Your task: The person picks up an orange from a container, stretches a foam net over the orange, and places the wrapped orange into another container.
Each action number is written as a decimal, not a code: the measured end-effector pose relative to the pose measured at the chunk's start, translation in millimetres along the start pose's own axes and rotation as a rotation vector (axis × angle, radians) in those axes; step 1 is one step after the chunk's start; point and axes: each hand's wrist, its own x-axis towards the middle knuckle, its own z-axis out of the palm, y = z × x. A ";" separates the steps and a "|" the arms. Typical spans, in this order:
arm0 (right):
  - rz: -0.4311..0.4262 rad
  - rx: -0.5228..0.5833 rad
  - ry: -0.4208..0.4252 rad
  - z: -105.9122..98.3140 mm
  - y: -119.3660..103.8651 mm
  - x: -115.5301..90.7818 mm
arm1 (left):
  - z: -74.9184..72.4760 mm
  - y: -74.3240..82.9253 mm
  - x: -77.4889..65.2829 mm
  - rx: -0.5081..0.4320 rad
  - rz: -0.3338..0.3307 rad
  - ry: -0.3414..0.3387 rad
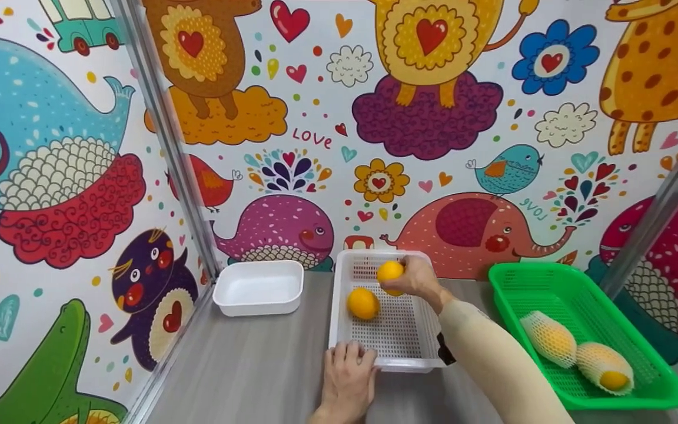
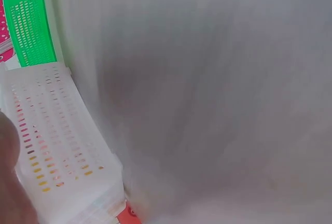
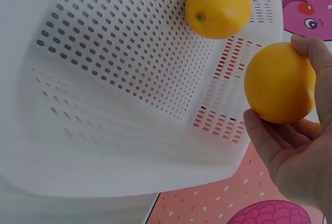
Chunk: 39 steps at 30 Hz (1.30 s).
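An orange (image 3: pixel 280 83) is gripped between the thumb and fingers of my right hand (image 1: pixel 420 275), over the far part of a white perforated basket (image 1: pixel 387 360). The right wrist view shows this hand (image 3: pixel 298 151) with its fingers around the fruit's lower side. A second orange (image 1: pixel 363 304) lies on the basket floor, left of the held one. My left hand (image 1: pixel 348 377) holds the basket's near rim at the left corner, fingers curled over the edge. In the left wrist view only a blurred part of that hand (image 2: pixel 10 151) shows beside the basket wall (image 2: pixel 62 130).
To the left, a white tub (image 1: pixel 258 288) stands on the grey table (image 1: pixel 245 365). On the right is a green basket (image 1: pixel 580 288) holding two fruits in foam nets (image 1: pixel 549 340). Cartoon-printed walls (image 1: pixel 327 118) with metal posts (image 1: pixel 168 135) enclose the table.
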 end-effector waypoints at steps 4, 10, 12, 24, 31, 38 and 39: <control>-0.020 -0.034 0.028 -5.0 -1.9 -12.1 | -2.0 -0.7 0.6 -0.023 -0.005 0.002; -0.087 -0.015 0.014 -13.5 -6.4 -33.5 | -8.5 -0.7 6.9 -0.098 -0.045 -0.021; -0.101 0.018 0.001 -14.5 -6.4 -39.5 | -12.8 -0.8 10.0 -0.144 -0.071 -0.049; -0.197 0.213 -0.107 -14.4 -5.1 -80.6 | -42.4 -3.2 30.2 -0.498 -0.321 -0.211; -0.220 0.350 -0.155 -15.2 0.6 -106.2 | -61.0 -8.5 50.7 -0.811 -0.486 -0.277; -0.266 0.469 -0.223 -12.3 9.1 -134.3 | -71.1 -13.4 55.1 -1.108 -0.504 -0.289; -0.272 0.474 -0.236 -10.8 11.3 -138.1 | -71.5 -13.0 54.2 -1.142 -0.496 -0.289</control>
